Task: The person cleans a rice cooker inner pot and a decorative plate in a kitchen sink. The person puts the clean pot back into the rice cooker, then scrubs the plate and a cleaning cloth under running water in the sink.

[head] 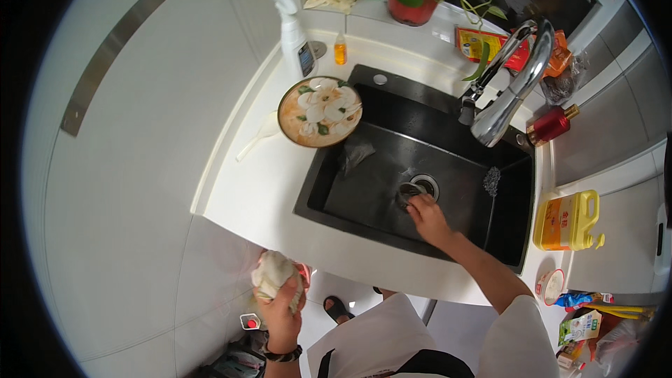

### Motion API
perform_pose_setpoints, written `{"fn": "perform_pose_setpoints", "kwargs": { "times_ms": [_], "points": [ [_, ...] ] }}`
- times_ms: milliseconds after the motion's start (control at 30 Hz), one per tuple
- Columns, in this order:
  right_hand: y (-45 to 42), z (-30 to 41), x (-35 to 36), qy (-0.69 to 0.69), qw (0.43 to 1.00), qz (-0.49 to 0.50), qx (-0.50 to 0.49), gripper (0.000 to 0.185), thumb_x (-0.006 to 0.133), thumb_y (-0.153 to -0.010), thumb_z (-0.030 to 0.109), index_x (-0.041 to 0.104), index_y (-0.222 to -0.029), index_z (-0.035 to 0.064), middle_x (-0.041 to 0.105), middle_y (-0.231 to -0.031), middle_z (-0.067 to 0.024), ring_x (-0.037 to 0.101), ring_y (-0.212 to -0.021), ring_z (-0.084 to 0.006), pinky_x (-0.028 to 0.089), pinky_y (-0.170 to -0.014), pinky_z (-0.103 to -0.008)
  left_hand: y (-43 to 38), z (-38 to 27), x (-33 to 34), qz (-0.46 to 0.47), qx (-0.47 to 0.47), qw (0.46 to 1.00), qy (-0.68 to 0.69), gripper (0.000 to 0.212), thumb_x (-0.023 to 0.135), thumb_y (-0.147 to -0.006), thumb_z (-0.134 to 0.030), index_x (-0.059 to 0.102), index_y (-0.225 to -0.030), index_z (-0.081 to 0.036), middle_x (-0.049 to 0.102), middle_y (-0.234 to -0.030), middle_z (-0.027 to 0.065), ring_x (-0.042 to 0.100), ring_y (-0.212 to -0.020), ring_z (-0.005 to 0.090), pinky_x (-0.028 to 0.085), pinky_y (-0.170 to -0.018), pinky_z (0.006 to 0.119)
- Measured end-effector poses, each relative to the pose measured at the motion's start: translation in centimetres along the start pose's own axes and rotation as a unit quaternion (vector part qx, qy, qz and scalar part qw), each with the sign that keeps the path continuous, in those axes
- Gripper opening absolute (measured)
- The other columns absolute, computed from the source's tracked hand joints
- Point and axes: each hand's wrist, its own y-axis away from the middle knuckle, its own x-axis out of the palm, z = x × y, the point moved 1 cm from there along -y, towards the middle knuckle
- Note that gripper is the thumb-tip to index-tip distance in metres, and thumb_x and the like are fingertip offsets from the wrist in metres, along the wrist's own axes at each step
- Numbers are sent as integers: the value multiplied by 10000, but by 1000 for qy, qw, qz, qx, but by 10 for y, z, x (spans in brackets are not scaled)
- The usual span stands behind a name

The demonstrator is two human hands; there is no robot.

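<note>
My left hand [281, 307] grips a bunched cream-coloured cloth [275, 275] in front of the counter's edge, at the lower left. My right hand [428, 218] reaches into the black sink [383, 178] and holds the rim of a small dark round strainer [409, 194], close beside the drain [426, 185]. A plate with a white flower pattern [321, 111] lies over the sink's left rim and the counter. The chrome faucet [512, 92] arches over the sink's far right part. A thin dark plastic bag [358, 153] and a steel wool scrubber [492, 181] lie inside the sink.
Left of the plate is a white spoon-like utensil [257, 139]. Behind stand a white spray bottle [295, 42], a small orange bottle [340, 50] and a potted plant [412, 5]. At right are a red bottle [551, 126], a yellow detergent jug [567, 220] and a small bowl [551, 287].
</note>
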Motion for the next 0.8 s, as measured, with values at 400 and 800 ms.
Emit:
{"fn": "perform_pose_setpoints", "kwargs": {
  "times_ms": [400,800],
  "points": [
    [22,-163,57,113,961,253,23,289,523,-803,119,528,-1042,-43,506,-1100,-230,449,-1068,-359,373,-925,-415,-23,47,113,14,-133,991,-26,305,629,-732,-104,478,-997,-97,557,-850,60,535,-649,140,373,-433,187],
    [-43,-105,-43,-39,953,-292,72,424,563,-772,-27,461,-1182,-8,492,-1140,-191,508,-996,-331,433,-809,-358,-67,104,157,116,-237,964,26,300,602,-825,-310,506,-1041,-125,557,-871,25,536,-696,136,356,-451,186]
  ]
}}
